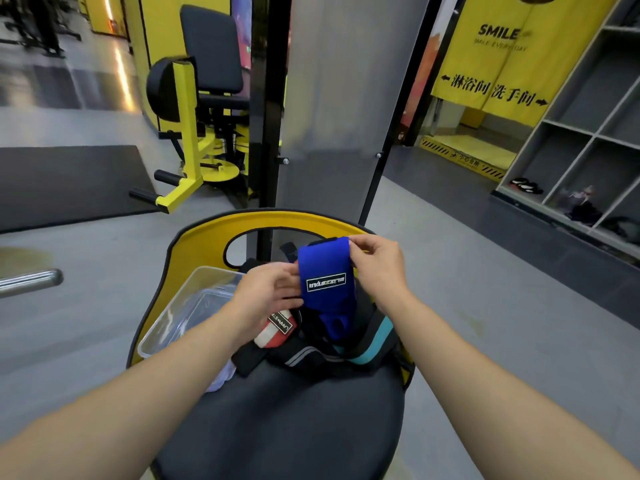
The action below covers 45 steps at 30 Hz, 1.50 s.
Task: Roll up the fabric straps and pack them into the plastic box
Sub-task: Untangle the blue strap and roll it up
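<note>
Two bare forearms reach in from the bottom corners and meet over a black padded seat (pixel 277 420) with a yellow backrest (pixel 204 237). Between the hands, held up above the seat, is a blue fabric strap (pixel 325 275) with a black label whose lettering reads upside down.

The right hand (pixel 377 265) is at the strap's upper right corner, thumb and forefinger pinching the top edge, the other fingers curled behind. The left hand (pixel 266 292) is at the strap's left edge, lower down; its fingers are bent around that edge and touch the fabric, though how firmly they grip cannot be told. The strap's lower end hangs down in a narrower blue loop toward the pile below.

That pile lies on the seat just under the hands: a red and white strap (pixel 277 329) with a black label directly beneath the left wrist, a black strap with a teal stripe (pixel 367 344) under the right wrist, and a black strap with grey stripes (pixel 304 355) between and in front of them.

To the left of the pile, against the yellow backrest and partly hidden by the left forearm, sits the clear plastic box (pixel 180 317), open at the top. The blue strap is to the right of the box, apart from it.

Behind the seat stand a yellow and black exercise machine (pixel 187 133) on a grey floor, and grey cubby shelves (pixel 581 147) at far right.
</note>
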Motion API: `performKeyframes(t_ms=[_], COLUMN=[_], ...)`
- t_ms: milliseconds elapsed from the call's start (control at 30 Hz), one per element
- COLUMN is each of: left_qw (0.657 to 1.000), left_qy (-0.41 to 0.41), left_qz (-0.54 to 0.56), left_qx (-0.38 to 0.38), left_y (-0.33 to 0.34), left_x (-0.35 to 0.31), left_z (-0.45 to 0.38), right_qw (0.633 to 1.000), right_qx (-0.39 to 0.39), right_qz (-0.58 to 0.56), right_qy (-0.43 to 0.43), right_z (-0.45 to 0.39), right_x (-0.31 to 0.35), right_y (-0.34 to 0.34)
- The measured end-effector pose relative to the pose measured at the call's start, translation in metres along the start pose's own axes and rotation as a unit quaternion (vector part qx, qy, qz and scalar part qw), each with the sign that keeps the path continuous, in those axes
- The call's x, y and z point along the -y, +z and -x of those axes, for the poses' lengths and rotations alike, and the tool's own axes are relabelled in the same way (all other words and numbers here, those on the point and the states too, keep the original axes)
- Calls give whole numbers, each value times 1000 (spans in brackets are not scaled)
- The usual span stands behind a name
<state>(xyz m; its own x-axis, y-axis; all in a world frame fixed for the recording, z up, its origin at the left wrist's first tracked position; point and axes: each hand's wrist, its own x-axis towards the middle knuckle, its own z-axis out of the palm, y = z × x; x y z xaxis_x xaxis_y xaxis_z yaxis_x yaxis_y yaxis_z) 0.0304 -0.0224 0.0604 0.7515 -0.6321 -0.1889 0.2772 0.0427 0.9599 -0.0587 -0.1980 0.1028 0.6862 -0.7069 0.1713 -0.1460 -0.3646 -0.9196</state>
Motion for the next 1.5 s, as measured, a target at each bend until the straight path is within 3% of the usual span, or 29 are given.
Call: performKeyframes(t_ms=[100, 267, 367, 467, 567, 667, 833, 933, 1000, 1067, 1100, 1167, 1267, 1500], left_qw=[996, 989, 979, 941, 885, 832, 790, 815, 884, 972, 991, 997, 987, 967], left_qy=[16, 83, 74, 77, 112, 168, 315, 345, 256, 107, 53, 63, 147, 192], left_qz=[-56, -109, -161, -283, -401, -495, -525, -438, -325, -171, -108, -45, -50, -123], left_qx=[70, 55, 102, 167, 206, 187, 18, -156, -217, -122, -51, 26, 35, 111], left_y=[-2, -2, -4, -4, 3, 10, 2, -10, -14, -10, -7, -1, 9, 30], left_x=[-22, -71, -119, -165, -204, -232, -236, -219, -207, -198, -194, -191, -193, -214], left_z=[29, 59, 78, 101, 123, 142, 160, 164, 171, 185, 194, 205, 216, 265], right_qw=[999, 999, 999, 999, 985, 957, 970, 978, 972, 965, 963, 962, 968, 978], right_qx=[-32, -17, 7, 30, 157, 275, 228, 179, 158, 157, 159, 158, 138, 84], right_qz=[-39, -37, -31, -10, -7, -21, 8, -94, -169, -209, -218, -222, -201, -149], right_qy=[19, 2, 18, 4, -68, -91, -80, -56, -34, -25, -26, -33, -52, -119], right_z=[16, 46, 61, 71, 85, 105, 123, 133, 143, 156, 163, 176, 193, 224], right_x=[19, 56, 73, 98, 135, 174, 212, 220, 223, 224, 223, 220, 217, 243], right_y=[-1, -13, -34, -48, -49, -48, -51, -49, -49, -48, -48, -49, -59, -105])
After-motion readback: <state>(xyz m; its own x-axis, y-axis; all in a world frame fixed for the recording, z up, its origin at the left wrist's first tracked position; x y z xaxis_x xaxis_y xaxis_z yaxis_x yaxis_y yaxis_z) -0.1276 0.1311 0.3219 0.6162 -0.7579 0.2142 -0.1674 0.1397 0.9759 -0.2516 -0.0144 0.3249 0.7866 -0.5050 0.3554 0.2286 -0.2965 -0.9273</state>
